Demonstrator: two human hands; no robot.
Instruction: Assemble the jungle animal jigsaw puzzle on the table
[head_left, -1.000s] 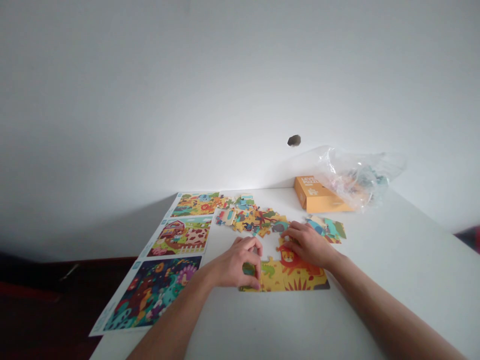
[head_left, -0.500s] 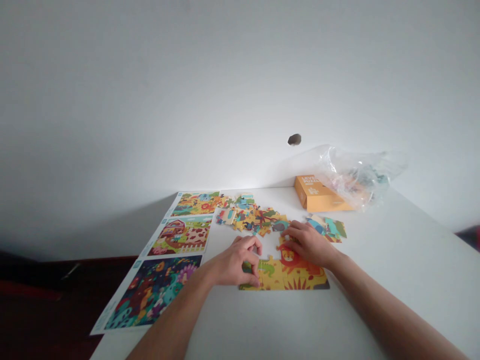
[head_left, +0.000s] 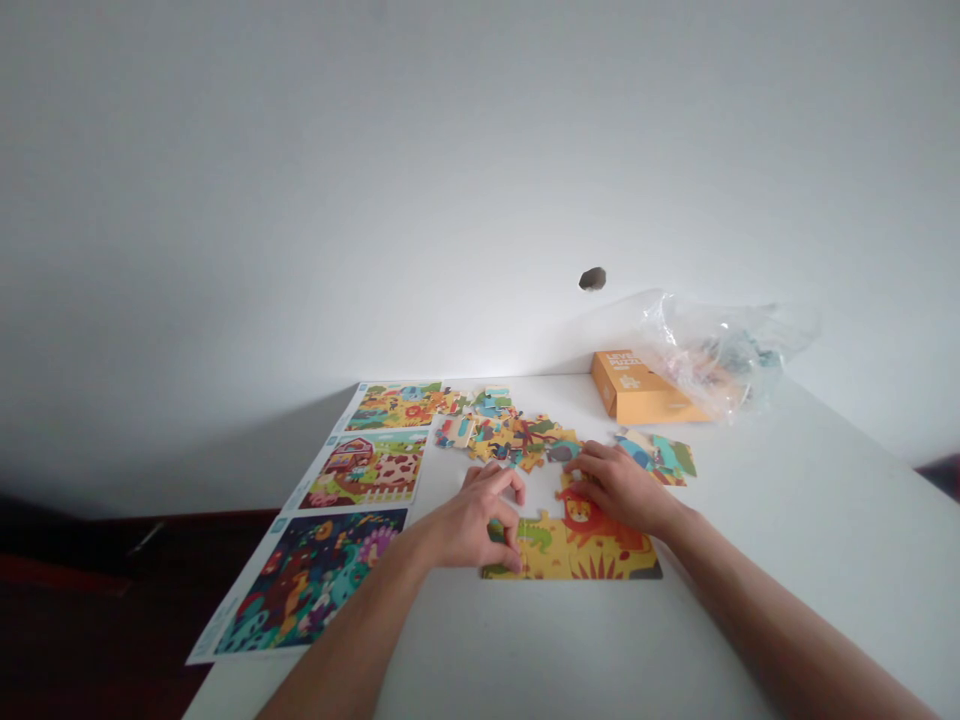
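A partly joined jigsaw puzzle [head_left: 551, 562] lies flat on the white table, showing a red-maned lion and a green crocodile on yellow. At its left end my left hand [head_left: 484, 520] has curled fingers and thumb closed on a green-and-yellow puzzle piece [head_left: 496, 538], mostly covered by the hand. Over the upper right part, above the lion, my right hand [head_left: 611, 485] has its bent fingers and thumb on a yellow puzzle piece [head_left: 568, 483]; the palm hides much of it. Loose puzzle pieces [head_left: 517, 440] are heaped just beyond both hands.
A sheet with three printed pictures [head_left: 360, 470] lies along the table's left side. More pieces [head_left: 667, 458] sit to the right of my right hand. Behind them are an orange puzzle box [head_left: 634, 395] and a clear plastic bag [head_left: 727, 360]. A white wall [head_left: 450, 200] with a hole closes the back.
The whole view has shifted very slightly. Both hands and the puzzle keep almost the same position, with no piece visibly moved.
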